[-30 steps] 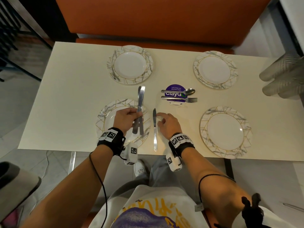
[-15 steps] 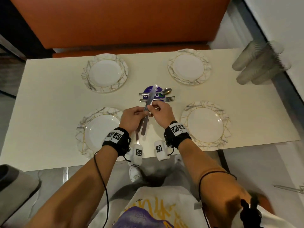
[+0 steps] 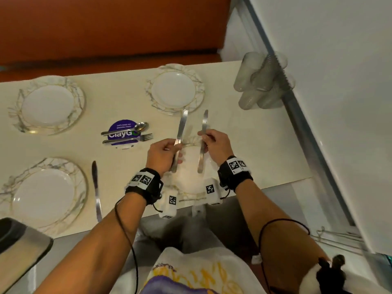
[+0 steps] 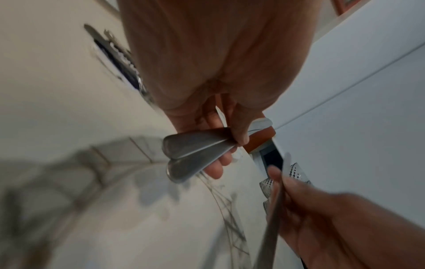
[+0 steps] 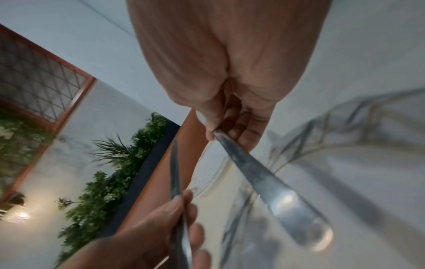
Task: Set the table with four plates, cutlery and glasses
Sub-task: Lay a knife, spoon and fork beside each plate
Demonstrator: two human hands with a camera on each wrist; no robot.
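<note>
Four white plates with marbled rims lie on the cream table (image 3: 244,149). My hands hover over the near right plate (image 3: 187,179). My left hand (image 3: 169,151) grips two knives (image 3: 182,128); their two handles (image 4: 193,147) show side by side in the left wrist view. My right hand (image 3: 206,141) pinches a single knife (image 3: 204,126) upright, its handle (image 5: 264,178) pointing down at the plate. Another knife (image 3: 96,187) lies just right of the near left plate (image 3: 42,194). A spoon (image 3: 127,129) and a fork (image 3: 129,140) rest on a purple coaster (image 3: 121,126).
Several ribbed clear glasses (image 3: 263,81) stand grouped at the table's far right corner, against a white wall (image 3: 339,81). An orange bench (image 3: 106,28) runs behind the table. The far left plate (image 3: 47,105) and far right plate (image 3: 175,90) have no cutlery beside them.
My right hand let go of the knife laid by the near left plate, then took one knife from the left hand's bundle. Both hands moved right, over the near right plate.
</note>
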